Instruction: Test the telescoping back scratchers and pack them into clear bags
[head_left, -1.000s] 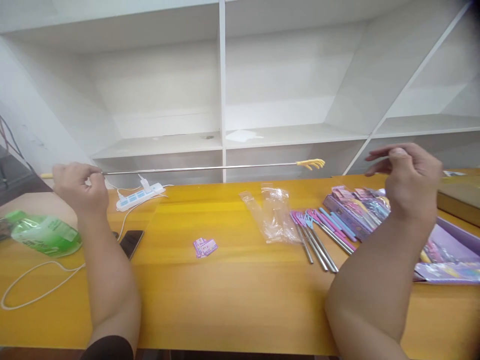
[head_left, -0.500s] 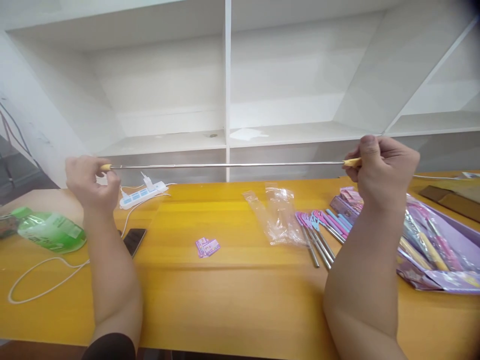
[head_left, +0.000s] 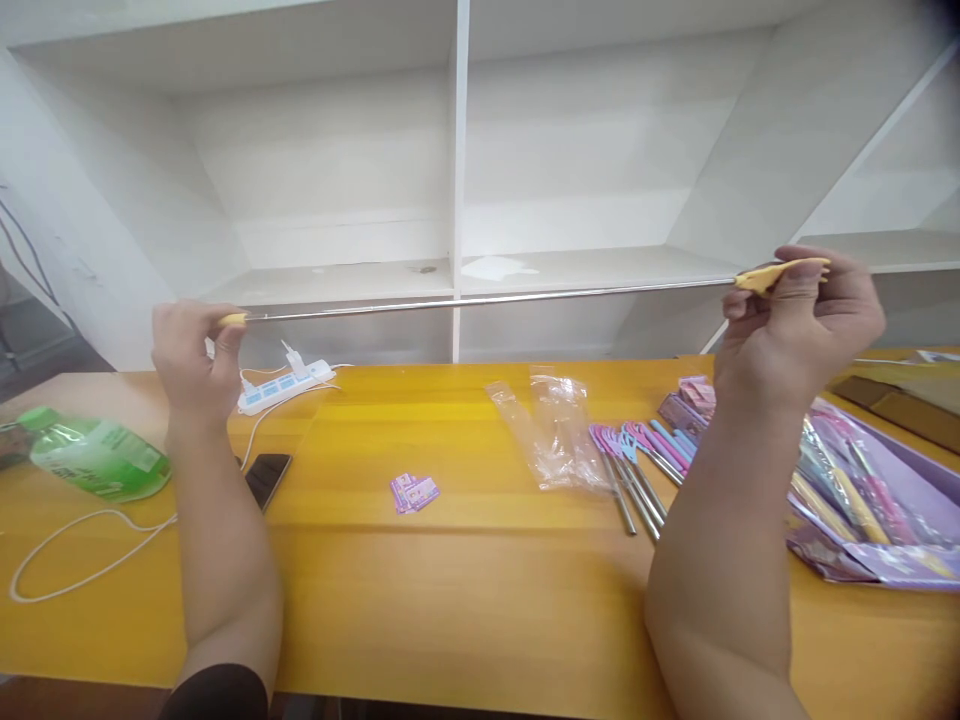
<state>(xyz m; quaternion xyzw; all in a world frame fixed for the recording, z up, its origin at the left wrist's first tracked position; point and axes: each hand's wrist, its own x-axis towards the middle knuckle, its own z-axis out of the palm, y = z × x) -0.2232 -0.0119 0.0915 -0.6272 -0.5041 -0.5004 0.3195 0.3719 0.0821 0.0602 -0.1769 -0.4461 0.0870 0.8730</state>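
Note:
A telescopic back scratcher (head_left: 480,300) with a thin metal rod spans the space above the table, drawn out long between my two hands. My left hand (head_left: 196,350) pinches its yellow handle end at the left. At the right, my right hand (head_left: 802,310) holds the yellow claw-shaped head (head_left: 780,275) between thumb and fingers. The rod tilts slightly up toward the right. Below my right forearm lie several more back scratchers (head_left: 634,480) with pink and blue heads and metal rods.
Clear plastic bags (head_left: 559,430) and small purple cards (head_left: 414,493) lie mid-table. A purple box (head_left: 900,460) of wrapped scratchers stands right. On the left are a power strip (head_left: 285,388), a phone (head_left: 268,478) and a green bottle (head_left: 97,455). White shelving (head_left: 459,150) rises behind.
My right hand has moved right and up, turning so that the yellow claw head shows. My left hand has shifted slightly right and up. The rod now slopes upward to the right.

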